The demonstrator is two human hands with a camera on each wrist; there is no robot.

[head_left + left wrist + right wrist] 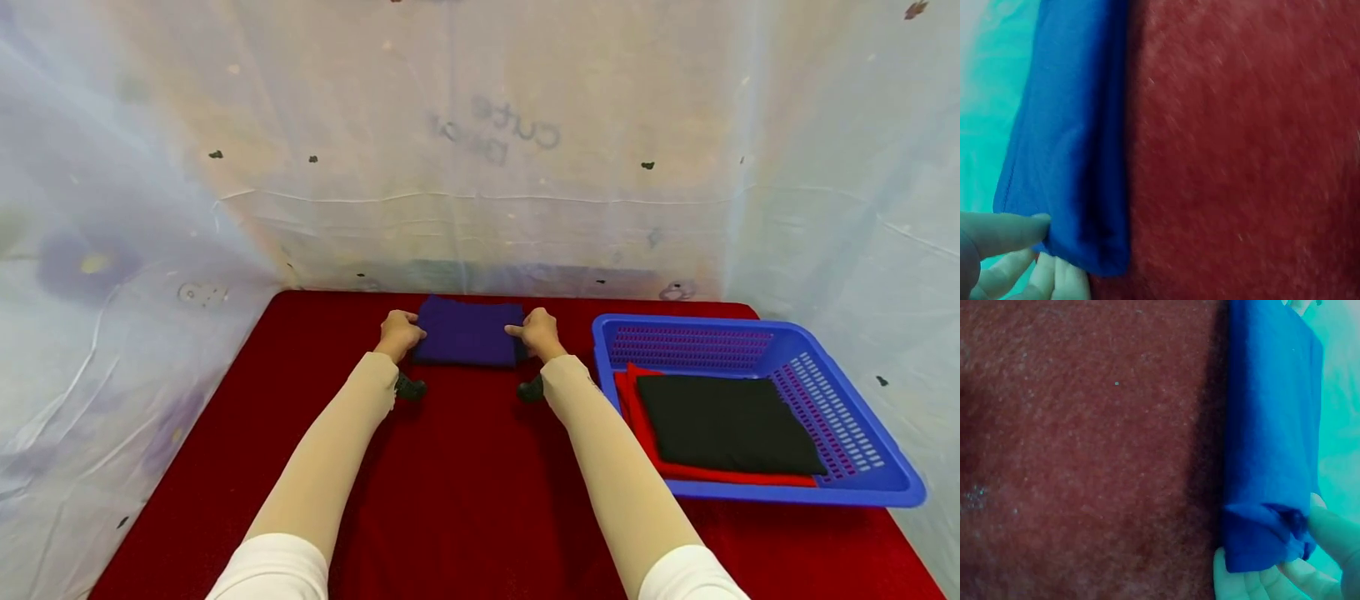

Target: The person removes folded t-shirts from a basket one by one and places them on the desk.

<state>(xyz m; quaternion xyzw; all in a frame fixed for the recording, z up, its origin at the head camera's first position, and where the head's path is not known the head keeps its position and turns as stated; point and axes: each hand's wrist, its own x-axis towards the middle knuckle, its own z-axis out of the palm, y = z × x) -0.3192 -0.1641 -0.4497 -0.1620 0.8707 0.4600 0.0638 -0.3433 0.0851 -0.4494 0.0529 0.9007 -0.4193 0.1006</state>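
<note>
A folded dark blue-purple cloth (468,333) lies at the far side of the red-covered table, between both hands. My left hand (399,335) pinches its left edge, thumb on top and fingers beneath, as the left wrist view shows at the cloth's end (1079,144). At the opposite edge my right hand (538,333) grips the cloth the same way; in the right wrist view the folded layers (1272,437) bunch a little by the thumb. The cloth looks bright blue in both wrist views.
A blue plastic basket (798,333) stands on the right of the table. Inside it a folded black cloth (727,421) lies on a folded red cloth (645,425). Pale printed sheeting (480,167) hangs behind the red table cover (457,500) and at both sides.
</note>
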